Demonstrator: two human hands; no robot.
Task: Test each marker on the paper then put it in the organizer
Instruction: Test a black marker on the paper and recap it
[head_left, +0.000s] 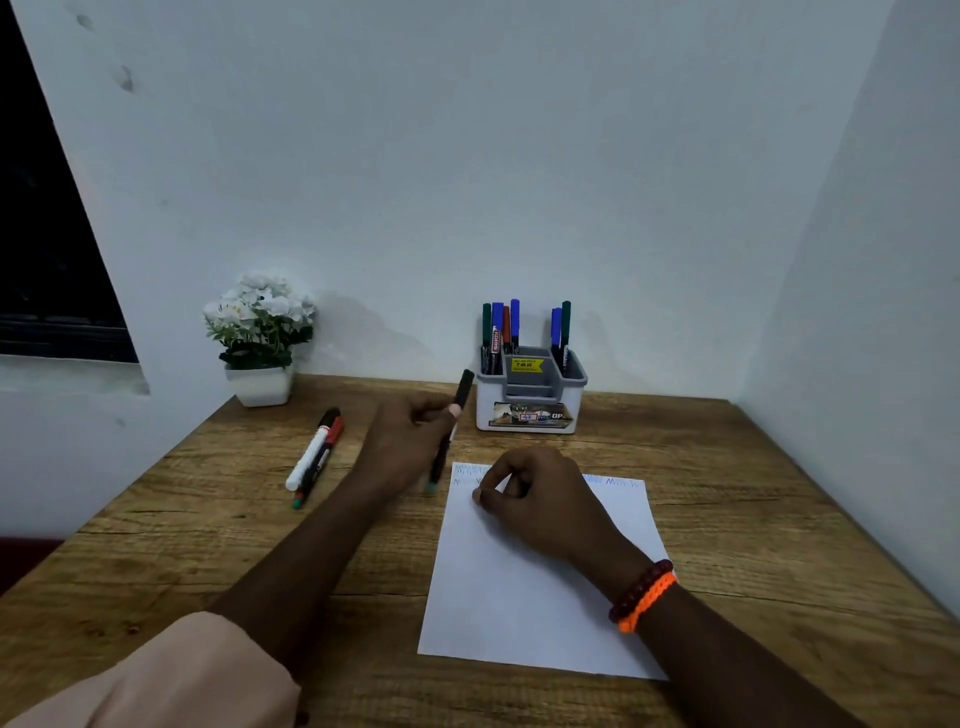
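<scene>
The marker (448, 431) you are testing is in your left hand (402, 447), held above the desk (753, 519) just left of the paper's top corner. Nearest to you, the white paper (519, 597) lies flat on the desk, and your right forearm crosses it, with a dark bead bracelet and an orange band (644, 597) at the wrist. Your right hand (535, 499) rests on the upper part of the paper with its fingers (485, 491) curled in; I cannot tell if they pinch something small. Faint blue scribbles (613, 480) run along the top edge of the paper. The fingers of your left hand grip the marker in the middle; it is tilted, its black end pointing up toward the organizer and its greenish end down toward the desk. To the left, two more markers (314, 457) lie side by side on the desk. Farther back, the grey and white organizer (530, 400) stands near the wall, with green, blue and red markers upright in its left and right compartments. A white flower pot (260, 338) stands at the far left.
</scene>
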